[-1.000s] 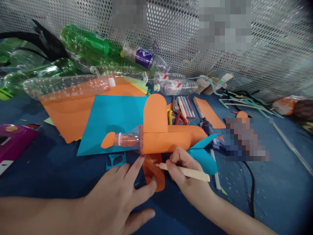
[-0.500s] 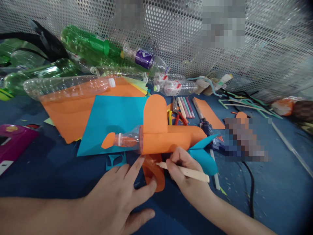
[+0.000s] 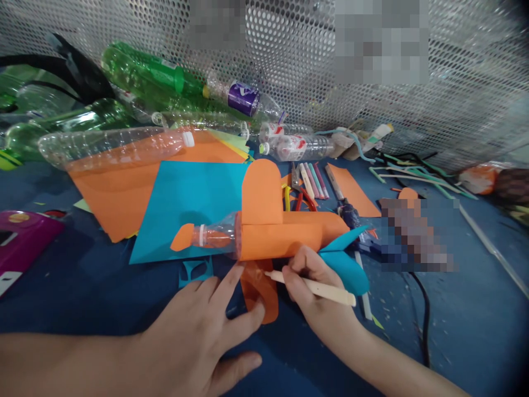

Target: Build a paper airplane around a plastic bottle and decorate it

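Note:
A bottle wrapped in orange paper lies across the middle, its clear neck to the left. One orange wing points up and another points down, with clear plastic over its upper part. Blue paper fins sit at the right end. My left hand is spread, its fingertips touching the bottle's lower edge and the lower wing. Pinched in my right hand is a cream marker, its tip at the lower wing's right edge.
Behind lie blue paper, orange paper and several plastic bottles along a perforated metal panel. Markers and red-handled pliers lie beyond the wrapped bottle. A magenta object is at the left, a black cable at the right.
The marker in my right hand has shifted very slightly right and up at its tip. My left hand stays spread in the same place.

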A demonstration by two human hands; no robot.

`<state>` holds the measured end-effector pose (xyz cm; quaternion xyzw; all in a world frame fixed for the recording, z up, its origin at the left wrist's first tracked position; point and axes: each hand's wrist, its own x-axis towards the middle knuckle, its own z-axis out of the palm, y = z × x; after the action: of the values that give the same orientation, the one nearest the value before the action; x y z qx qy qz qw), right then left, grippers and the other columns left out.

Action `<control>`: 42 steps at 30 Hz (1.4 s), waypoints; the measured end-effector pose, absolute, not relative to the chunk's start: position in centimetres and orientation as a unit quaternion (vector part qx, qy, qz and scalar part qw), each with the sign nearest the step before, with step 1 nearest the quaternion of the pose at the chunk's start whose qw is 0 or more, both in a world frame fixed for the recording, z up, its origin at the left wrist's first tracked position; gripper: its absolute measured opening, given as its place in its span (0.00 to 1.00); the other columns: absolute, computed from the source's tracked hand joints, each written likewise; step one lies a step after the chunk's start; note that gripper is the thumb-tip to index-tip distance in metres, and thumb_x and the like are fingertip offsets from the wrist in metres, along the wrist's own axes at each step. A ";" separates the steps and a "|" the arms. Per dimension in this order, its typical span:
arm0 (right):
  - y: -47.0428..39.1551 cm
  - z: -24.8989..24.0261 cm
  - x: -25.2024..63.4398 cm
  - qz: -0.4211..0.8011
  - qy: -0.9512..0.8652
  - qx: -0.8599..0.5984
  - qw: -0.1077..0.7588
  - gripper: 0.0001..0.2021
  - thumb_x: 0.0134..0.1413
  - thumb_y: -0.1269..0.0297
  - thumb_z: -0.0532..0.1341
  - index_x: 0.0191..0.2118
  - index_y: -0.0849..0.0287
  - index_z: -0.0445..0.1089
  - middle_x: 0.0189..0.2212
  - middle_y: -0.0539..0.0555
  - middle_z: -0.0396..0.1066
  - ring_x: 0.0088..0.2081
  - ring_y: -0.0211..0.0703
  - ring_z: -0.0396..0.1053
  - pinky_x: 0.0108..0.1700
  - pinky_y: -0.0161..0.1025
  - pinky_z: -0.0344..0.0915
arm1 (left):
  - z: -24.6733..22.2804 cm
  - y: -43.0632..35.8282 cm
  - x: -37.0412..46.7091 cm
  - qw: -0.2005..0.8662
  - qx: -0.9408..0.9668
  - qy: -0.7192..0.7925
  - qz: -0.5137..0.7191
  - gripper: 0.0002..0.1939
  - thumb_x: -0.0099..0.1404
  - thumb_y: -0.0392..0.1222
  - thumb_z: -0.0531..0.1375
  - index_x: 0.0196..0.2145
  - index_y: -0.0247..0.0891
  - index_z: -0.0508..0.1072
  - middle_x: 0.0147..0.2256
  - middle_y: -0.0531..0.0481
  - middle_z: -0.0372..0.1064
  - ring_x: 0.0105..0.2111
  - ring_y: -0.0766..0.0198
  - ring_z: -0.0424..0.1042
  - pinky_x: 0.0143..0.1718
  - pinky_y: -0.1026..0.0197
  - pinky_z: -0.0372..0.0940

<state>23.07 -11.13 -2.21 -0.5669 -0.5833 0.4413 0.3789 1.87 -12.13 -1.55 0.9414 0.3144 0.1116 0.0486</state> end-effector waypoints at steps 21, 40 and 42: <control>-11.2 -2.3 23.2 0.454 -0.584 -0.561 0.371 0.12 0.58 0.67 0.53 0.26 0.54 0.49 0.18 0.41 0.48 0.20 0.33 0.46 0.20 0.33 0.46 | -1.3 -12.4 2.0 0.068 0.936 0.332 0.091 0.20 0.66 0.53 0.52 0.53 0.48 0.64 0.55 0.32 0.55 0.35 0.49 0.69 0.31 0.44 0.67; -11.1 -2.2 22.9 0.449 -0.578 -0.564 0.382 0.12 0.59 0.66 0.53 0.26 0.54 0.49 0.18 0.42 0.49 0.19 0.33 0.47 0.21 0.32 0.47 | -1.3 -12.4 2.0 0.059 0.937 0.333 0.092 0.22 0.64 0.53 0.54 0.54 0.47 0.63 0.54 0.32 0.56 0.35 0.50 0.69 0.31 0.45 0.68; -11.2 -2.2 22.9 0.453 -0.573 -0.565 0.384 0.12 0.59 0.65 0.53 0.26 0.54 0.49 0.18 0.42 0.49 0.20 0.33 0.47 0.21 0.33 0.47 | -1.4 -12.4 2.0 0.060 0.937 0.331 0.100 0.21 0.64 0.53 0.53 0.54 0.47 0.64 0.54 0.32 0.56 0.35 0.50 0.69 0.31 0.44 0.68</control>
<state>22.92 -11.15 -2.18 -0.5647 -0.5731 0.4531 0.3838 1.96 -12.43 -1.41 0.9366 0.3305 0.0997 0.0603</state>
